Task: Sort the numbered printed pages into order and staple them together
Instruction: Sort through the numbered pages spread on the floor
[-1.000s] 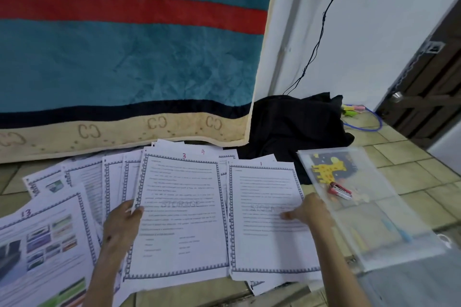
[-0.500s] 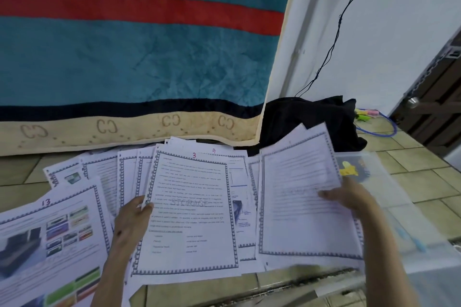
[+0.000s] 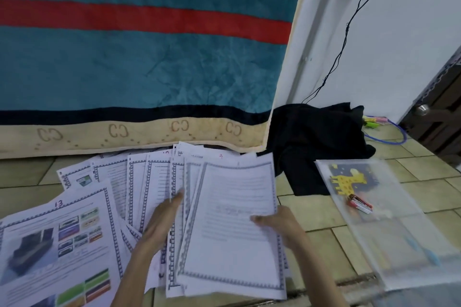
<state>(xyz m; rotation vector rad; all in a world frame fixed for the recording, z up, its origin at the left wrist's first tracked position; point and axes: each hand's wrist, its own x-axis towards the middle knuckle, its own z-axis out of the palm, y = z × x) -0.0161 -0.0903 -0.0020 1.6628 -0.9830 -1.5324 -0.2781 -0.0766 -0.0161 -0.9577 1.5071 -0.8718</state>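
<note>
Thin white printed pages [image 3: 139, 182], each framed by a grey patterned border, lie fanned and overlapping on a floor of matte beige tiles [image 3: 321, 239]. The nearest left sheet, hand-numbered 13 [image 3: 59, 239], carries colour photographs and green, red and blue blocks. The right hand [image 3: 282, 225] grasps the right edge of a text page [image 3: 234, 222], thumb on its face, and the sheet sits tilted over the pile beneath it. The left hand [image 3: 162, 217] lies with fingers fairly straight on the sheets just left of that page, fingertips at the edge of one bordered sheet; whether it pinches that sheet cannot be told. A page marked 4 [image 3: 220, 156] shows at the far edge of the pile. To the right, well apart from the pages, lies a flat, translucent plastic document pouch [image 3: 404, 232]; a yellow spotted giraffe picture [image 3: 348, 180] on a dark ground shows through it, and a small red and silver stapler [image 3: 360, 205] lies at it, though whether inside or on top is unclear. Behind the pages hangs a plush teal blanket [image 3: 139, 67] with a red stripe, a dark band and a cream hem. A crumpled black cloth [image 3: 314, 142] sits far right of the pile, below a thin black cable [image 3: 345, 40] on the white wall.
</note>
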